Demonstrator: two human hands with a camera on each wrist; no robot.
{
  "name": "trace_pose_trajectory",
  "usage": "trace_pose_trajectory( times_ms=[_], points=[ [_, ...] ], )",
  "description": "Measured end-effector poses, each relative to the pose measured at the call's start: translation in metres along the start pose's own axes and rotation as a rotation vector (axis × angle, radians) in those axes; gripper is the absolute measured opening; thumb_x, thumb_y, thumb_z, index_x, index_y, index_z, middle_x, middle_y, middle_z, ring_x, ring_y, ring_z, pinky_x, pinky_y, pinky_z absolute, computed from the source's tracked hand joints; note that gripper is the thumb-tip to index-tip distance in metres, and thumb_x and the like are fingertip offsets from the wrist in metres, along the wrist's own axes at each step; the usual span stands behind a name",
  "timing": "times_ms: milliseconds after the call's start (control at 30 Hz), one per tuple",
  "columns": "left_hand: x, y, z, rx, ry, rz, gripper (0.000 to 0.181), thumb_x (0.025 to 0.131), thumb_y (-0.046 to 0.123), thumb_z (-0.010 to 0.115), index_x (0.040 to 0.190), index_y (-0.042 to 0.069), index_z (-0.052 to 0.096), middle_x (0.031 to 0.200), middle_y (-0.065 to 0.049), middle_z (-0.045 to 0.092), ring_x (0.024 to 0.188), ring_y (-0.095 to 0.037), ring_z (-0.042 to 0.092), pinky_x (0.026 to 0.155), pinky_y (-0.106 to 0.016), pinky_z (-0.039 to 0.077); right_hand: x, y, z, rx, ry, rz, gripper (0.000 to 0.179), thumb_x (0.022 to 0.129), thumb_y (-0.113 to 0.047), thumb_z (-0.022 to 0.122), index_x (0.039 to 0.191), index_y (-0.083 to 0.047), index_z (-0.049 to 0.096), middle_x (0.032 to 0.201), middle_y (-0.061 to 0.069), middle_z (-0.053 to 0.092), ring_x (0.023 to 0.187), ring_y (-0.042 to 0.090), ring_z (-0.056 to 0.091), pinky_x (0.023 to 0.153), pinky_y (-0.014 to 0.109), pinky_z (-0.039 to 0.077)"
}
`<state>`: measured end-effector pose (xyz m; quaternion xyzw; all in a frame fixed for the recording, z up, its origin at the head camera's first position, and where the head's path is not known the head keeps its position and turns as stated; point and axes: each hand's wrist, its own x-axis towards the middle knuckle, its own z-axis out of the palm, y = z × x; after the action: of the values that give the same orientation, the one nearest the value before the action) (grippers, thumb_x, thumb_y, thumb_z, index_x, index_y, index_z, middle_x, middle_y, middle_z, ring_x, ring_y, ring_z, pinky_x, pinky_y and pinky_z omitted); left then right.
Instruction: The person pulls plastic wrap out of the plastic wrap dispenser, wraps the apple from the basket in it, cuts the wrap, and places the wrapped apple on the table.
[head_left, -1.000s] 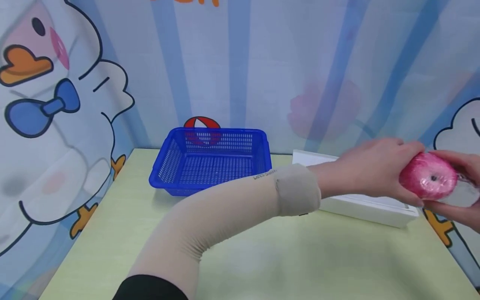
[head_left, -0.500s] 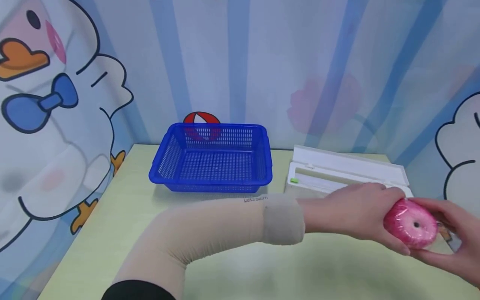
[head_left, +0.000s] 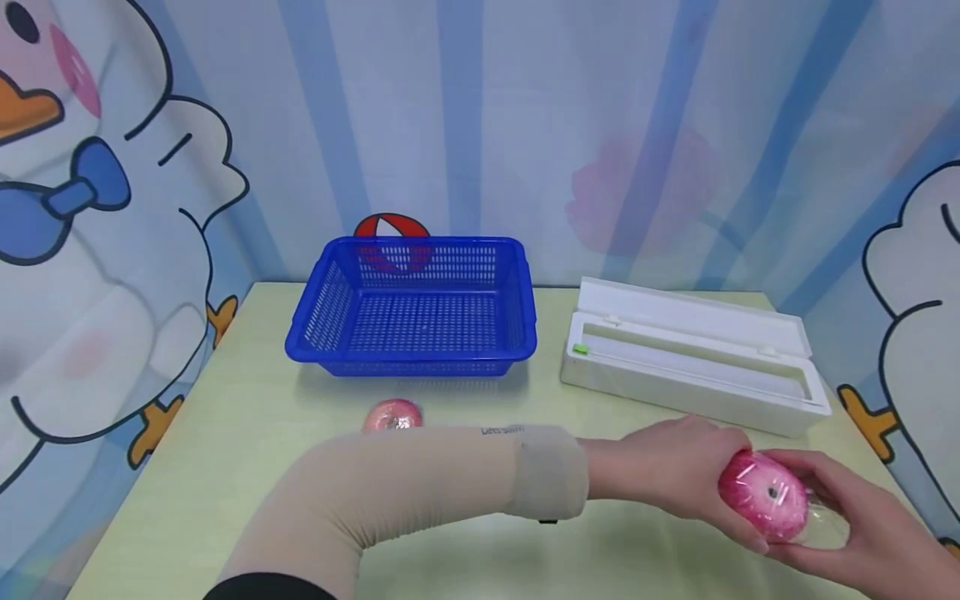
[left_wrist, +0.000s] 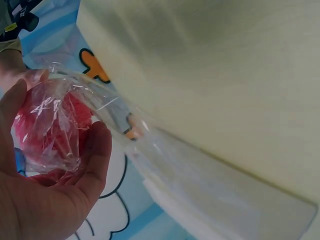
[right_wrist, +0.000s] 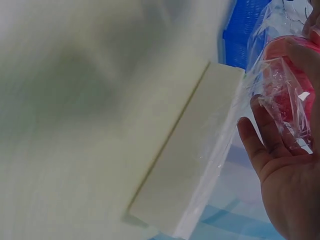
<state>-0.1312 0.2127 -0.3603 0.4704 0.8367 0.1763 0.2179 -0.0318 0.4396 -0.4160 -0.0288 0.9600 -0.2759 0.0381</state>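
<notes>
Both hands hold one pinkish-red apple [head_left: 765,496] at the right, with its small dark hollow facing up. Clear plastic film is wrapped around it and shines in folds in both wrist views. From the left my left hand [head_left: 678,471] grips it, thumb low along the near side. Opposite, my right hand [head_left: 862,517] curls fingers and thumb about it, and some loose film [head_left: 825,525] bulges near that palm. A second film-covered pink apple [head_left: 393,414] lies on the table in front of the blue basket, partly hidden by the left sleeve.
The blue plastic basket [head_left: 411,369] stands at the back of the pale table [head_left: 202,500]. At the back right sits a long white cling film dispenser [head_left: 690,396], lid raised, with a green slider [head_left: 581,349]. A printed curtain [head_left: 517,125] hangs behind the table.
Both hands have brought the apple left and nearer in the head view, leaving the white dispenser in full sight. The second apple has come into view beyond the left sleeve.
</notes>
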Motion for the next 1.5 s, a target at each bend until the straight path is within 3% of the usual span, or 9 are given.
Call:
trace_pose_trajectory(
  times_ms=[67,133,300,633,933,1300,1500],
  points=[
    [0.001,-0.005,0.008,-0.001,0.006,-0.017,0.056,0.082,0.057,0.089,0.121,0.029,0.060,0.095,0.024,0.059,0.078,0.011,0.052,0.067,-0.006,0.044,0.003,0.003,0.005,0.019,-0.060,0.024,0.090,0.076,-0.034,0.099,0.146,-0.001,0.053,0.138,0.022,0.063,0.116,0.028,0.066,0.079,0.033,0.065],
    [0.001,-0.010,0.017,0.009,0.013,-0.035,0.056,0.082,0.059,0.089,0.120,0.028,0.061,0.093,0.024,0.059,0.077,0.010,0.052,0.066,-0.007,0.043,0.008,0.006,0.009,0.037,-0.126,0.056,0.091,0.078,-0.038,0.097,0.147,0.001,0.051,0.139,0.023,0.062,0.118,0.037,0.064,0.081,0.039,0.065],
    [0.007,-0.021,0.035,0.001,0.009,-0.103,0.055,0.081,0.061,0.089,0.119,0.030,0.063,0.092,0.024,0.061,0.077,0.009,0.053,0.066,-0.008,0.043,0.021,0.012,0.019,0.089,-0.232,0.069,0.089,0.081,-0.040,0.095,0.148,0.001,0.051,0.139,0.021,0.063,0.119,0.034,0.065,0.084,0.038,0.065],
    [0.016,-0.037,0.049,-0.092,-0.049,-0.171,0.046,0.086,0.055,0.087,0.115,0.029,0.063,0.090,0.021,0.061,0.079,0.008,0.056,0.066,-0.009,0.046,0.044,0.021,0.024,0.079,-0.342,-0.057,0.081,0.081,-0.036,0.095,0.142,-0.004,0.054,0.134,0.012,0.066,0.110,0.020,0.067,0.085,0.037,0.064],
    [0.019,-0.044,0.060,-0.134,-0.029,-0.204,0.044,0.087,0.053,0.087,0.114,0.029,0.063,0.091,0.020,0.062,0.081,0.007,0.055,0.068,-0.009,0.045,0.055,0.027,0.024,0.151,-0.441,-0.125,0.073,0.086,-0.029,0.092,0.141,-0.002,0.052,0.131,0.011,0.066,0.102,0.002,0.063,0.081,0.029,0.062],
    [0.020,-0.046,0.063,-0.094,-0.021,-0.275,0.045,0.085,0.055,0.087,0.114,0.029,0.064,0.090,0.018,0.061,0.079,0.005,0.055,0.066,-0.012,0.044,0.063,0.031,0.032,0.179,-0.469,-0.154,0.075,0.086,-0.027,0.092,0.142,0.001,0.051,0.129,0.011,0.066,0.101,-0.002,0.061,0.080,0.020,0.058],
    [0.020,-0.045,0.064,-0.040,-0.011,-0.305,0.045,0.084,0.059,0.087,0.103,0.028,0.061,0.083,0.016,0.060,0.073,0.002,0.055,0.062,-0.014,0.044,0.065,0.034,0.036,0.173,-0.468,-0.179,0.071,0.087,-0.027,0.090,0.141,0.000,0.053,0.129,0.011,0.066,0.101,-0.003,0.061,0.080,0.019,0.058]
  ],
)
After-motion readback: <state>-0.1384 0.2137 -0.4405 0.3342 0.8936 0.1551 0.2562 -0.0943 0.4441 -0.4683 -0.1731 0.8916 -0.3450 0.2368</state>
